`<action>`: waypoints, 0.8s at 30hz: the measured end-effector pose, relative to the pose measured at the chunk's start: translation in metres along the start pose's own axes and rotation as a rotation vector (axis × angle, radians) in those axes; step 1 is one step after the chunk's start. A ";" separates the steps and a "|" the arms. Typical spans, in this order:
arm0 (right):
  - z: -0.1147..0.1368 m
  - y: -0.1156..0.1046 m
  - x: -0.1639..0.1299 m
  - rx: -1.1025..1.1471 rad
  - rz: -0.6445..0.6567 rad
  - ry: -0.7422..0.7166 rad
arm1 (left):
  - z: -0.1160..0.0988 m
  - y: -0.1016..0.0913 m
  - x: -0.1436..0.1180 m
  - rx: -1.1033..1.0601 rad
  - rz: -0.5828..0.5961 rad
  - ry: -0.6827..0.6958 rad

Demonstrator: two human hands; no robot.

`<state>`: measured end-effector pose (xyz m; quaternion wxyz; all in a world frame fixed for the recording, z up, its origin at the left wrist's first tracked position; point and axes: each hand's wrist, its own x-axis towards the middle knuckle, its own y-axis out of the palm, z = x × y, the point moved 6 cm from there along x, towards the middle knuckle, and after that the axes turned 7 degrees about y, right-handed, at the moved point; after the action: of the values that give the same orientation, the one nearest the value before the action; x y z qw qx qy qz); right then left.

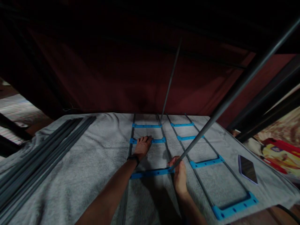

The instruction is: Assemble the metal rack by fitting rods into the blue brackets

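Note:
My left hand (143, 146) lies palm down across a blue crosspiece (158, 141) of the ladder-like frame in the middle, its fingers a little apart over the bar. Nearer to me, my right hand (180, 176) is closed around the lower end of a long grey pole (211, 122), which slants steeply up to the right. That pole's foot meets the right end of the near blue crosspiece (152, 172); my fingers partly cover the joint. Another thin grey pole (171, 79) rises from the right end of the far blue crosspiece (146, 126).
To the right lies a second frame of grey rods with several blue crosspieces (207, 162). Loose grey rods (47, 156) are bundled at the left on the grey cloth (100, 150). A phone (247, 169) rests near the right edge. Dark red fabric (131, 84) hangs behind.

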<state>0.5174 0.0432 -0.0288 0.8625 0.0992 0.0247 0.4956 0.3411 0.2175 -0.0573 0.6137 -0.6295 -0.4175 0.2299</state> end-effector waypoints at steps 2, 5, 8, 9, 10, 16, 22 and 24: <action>-0.008 -0.001 0.000 -0.048 -0.116 0.062 | -0.001 0.000 -0.001 -0.001 0.004 0.006; -0.022 -0.001 0.005 -0.058 -0.149 0.179 | -0.002 0.002 -0.001 -0.009 0.023 0.019; -0.028 0.003 0.012 -0.019 -0.001 0.211 | -0.002 0.004 0.000 -0.007 0.040 0.042; -0.028 0.004 0.013 -0.014 0.060 0.208 | -0.002 0.004 0.001 -0.005 0.046 0.049; -0.028 0.004 0.014 -0.011 0.113 0.206 | -0.002 0.004 0.001 -0.004 0.054 0.054; -0.024 0.005 0.013 0.017 0.296 0.261 | -0.002 0.004 0.002 -0.002 0.085 0.059; -0.033 -0.003 0.010 0.004 0.231 0.197 | -0.002 0.010 0.002 0.007 0.072 0.057; -0.035 -0.004 0.010 -0.030 0.207 0.172 | -0.001 0.009 0.003 0.005 0.058 0.060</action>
<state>0.5203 0.0549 -0.0635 0.8028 0.0455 0.0806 0.5890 0.3456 0.2208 -0.0649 0.6206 -0.6462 -0.3801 0.2296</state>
